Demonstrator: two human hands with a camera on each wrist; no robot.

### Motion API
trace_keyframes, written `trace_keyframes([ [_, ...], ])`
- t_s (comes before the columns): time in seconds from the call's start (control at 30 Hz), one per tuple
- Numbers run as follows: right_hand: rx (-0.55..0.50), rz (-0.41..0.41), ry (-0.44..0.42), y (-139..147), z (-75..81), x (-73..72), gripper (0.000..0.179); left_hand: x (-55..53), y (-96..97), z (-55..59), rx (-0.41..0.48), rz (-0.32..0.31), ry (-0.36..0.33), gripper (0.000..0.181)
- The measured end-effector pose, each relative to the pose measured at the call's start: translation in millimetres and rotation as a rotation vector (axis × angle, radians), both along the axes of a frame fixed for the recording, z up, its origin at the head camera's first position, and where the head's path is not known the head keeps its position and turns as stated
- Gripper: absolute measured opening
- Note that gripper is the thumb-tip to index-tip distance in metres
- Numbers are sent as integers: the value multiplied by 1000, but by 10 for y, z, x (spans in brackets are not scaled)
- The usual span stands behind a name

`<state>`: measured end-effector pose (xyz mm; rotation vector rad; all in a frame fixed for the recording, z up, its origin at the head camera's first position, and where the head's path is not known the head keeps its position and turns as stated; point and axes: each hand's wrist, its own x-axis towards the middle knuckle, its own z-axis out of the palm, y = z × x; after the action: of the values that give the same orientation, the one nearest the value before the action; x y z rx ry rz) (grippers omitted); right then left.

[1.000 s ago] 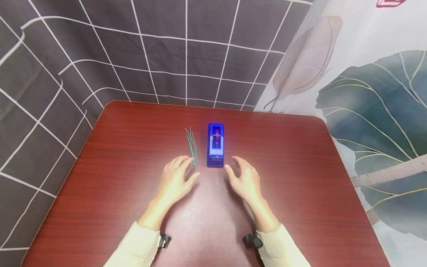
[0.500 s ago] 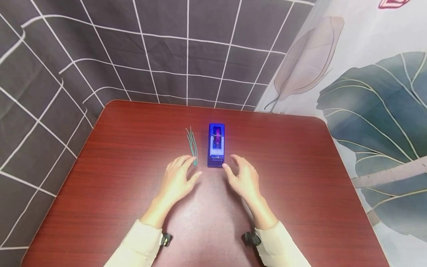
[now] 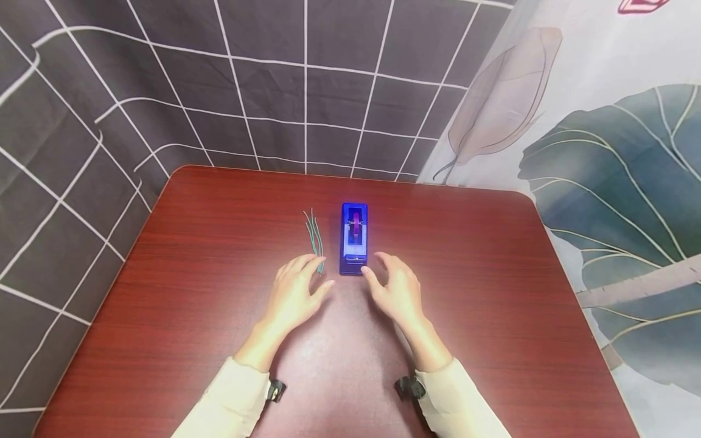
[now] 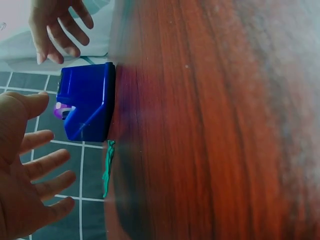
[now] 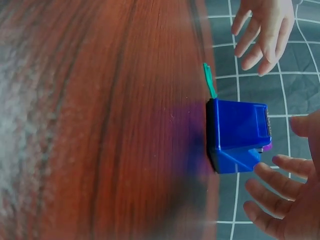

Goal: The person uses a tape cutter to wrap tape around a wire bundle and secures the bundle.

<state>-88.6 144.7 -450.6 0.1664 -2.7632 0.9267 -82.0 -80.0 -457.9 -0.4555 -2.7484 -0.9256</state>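
The blue tape dispenser stands on the table, green ties just left of it. Off its nearer left corner, the left hand is spread, empty; the right hand, equally spread, hovers by its nearer right corner. A low left-hand sweep might scatter the ties; a right-hand bump could skew the dispenser.

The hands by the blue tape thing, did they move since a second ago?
The left hand edged slightly right and the right hand slightly left, both nearer the blue tape dispenser. Neither has taken hold of anything. The dispenser and green strands stayed where they were.
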Motion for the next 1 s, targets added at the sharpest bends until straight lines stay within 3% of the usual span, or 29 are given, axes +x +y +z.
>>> trace_keyframes([
  [0.57, 9, 21, 29, -46, -29, -74, 41, -45, 73, -31, -24, -21, 12, 50],
  [1.0, 4, 42, 40, -75, -72, -116, 40, -86, 136, -36, -41, -37, -17, 48],
])
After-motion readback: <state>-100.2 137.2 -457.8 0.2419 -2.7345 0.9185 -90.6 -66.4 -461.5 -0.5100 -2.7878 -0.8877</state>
